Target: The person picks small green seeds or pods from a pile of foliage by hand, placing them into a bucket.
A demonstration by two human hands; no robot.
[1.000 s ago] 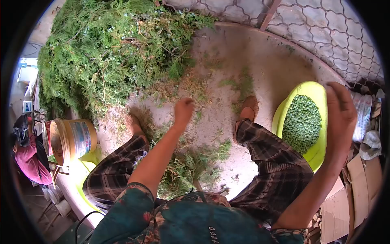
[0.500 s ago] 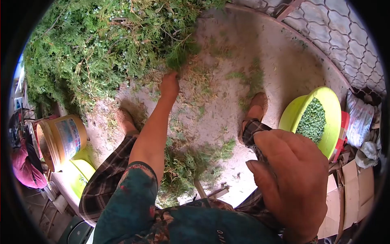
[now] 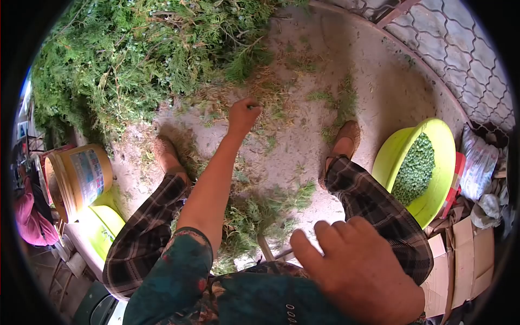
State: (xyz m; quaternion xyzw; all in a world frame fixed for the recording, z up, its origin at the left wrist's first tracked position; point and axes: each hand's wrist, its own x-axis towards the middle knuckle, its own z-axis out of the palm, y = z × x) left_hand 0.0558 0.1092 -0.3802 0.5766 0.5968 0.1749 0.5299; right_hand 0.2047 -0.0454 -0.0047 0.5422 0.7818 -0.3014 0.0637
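Observation:
My left hand point(image 3: 245, 116) reaches out over the littered ground, below the heap of leafy green branches point(image 3: 146, 59). Its fingers are closed, and a tiny dark-green bit shows at the fingertips, too small to name. Close to the camera, above my lap, is my right hand point(image 3: 360, 265), back upward. Its fingers are loosely bent and the thumb stands apart; I see nothing in it, though the palm is hidden. Beyond my right knee, a yellow-green basin point(image 3: 447, 162) stands tilted, holding many small green cones or berries point(image 3: 416, 170).
Cut green sprigs point(image 3: 260, 211) lie between my legs. A tan bucket point(image 3: 89, 179) and another yellow-green tub point(image 3: 103, 230) are at left. Cardboard point(image 3: 466, 265) and a plastic bag point(image 3: 479, 157) sit at right, near a wire mesh panel point(image 3: 455, 49).
My left hand has moved right and slightly back from the branch heap's edge. The right hand has come down and left, from over my right knee to my lap.

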